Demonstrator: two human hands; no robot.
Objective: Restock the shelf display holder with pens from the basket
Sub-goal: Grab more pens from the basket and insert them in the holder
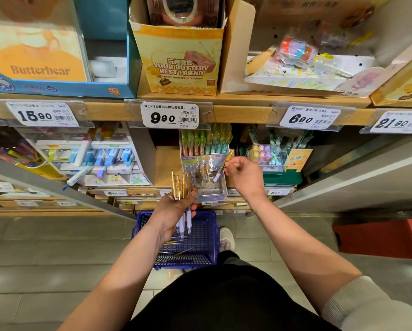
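Above display holder (208,187), "990" tag (169,115)

The display holder (206,180) stands on the lower shelf (140,191), below the upper shelf (240,113). A row of pens (205,142) stands directly behind the holder. The basket (211,235) sits on the floor (57,247) in front of the shelving, below the holder; loose pens (174,242) lie in it. The left hand (174,211) is above the basket, just left of the holder's front, gripping a pen bundle (180,185). The right hand (244,175) is at the holder's right side, its fingers (229,167) pinching a single pen (220,172) tilted over the holder.
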